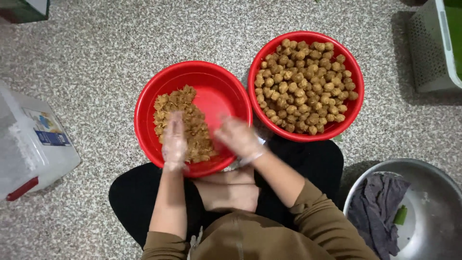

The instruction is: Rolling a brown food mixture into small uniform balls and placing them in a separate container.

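While both hands work over the nearer basin, the scene reads as follows, from the body outward.

Lap: dark trousers (308, 159) and olive-brown sleeves (315, 212) lie just behind the wrists.

Left hand: the left hand (174, 139), in a thin clear glove, lies flat with fingers stretched forward and together, resting on the shredded filling; it clasps nothing that shows.

Right hand: the right hand (239, 138), also gloved, is blurred; it hovers over the near rim of the basin, fingers loosely curled, and I cannot tell whether it grips anything. The two hands are apart, side by side.

Filling: a heap of brown shredded filling (187, 123) sits directly under and ahead of the left hand, on the left half of the basin.

Near basin: the red basin (221, 82) holds that heap; its right half, ahead of the right hand, is bare red.

Far basin: a second red basin (353, 108), ahead and right of the right hand, touches the first and is full of brown rolled balls (303, 84).

Right of the right arm: a steel bowl (433, 212) with a grey cloth (375, 212).

Left of the left hand, well apart: a clear plastic box (33, 144).

Far right: a pale perforated crate (430, 48).

Floor: speckled stone floor (110, 53).
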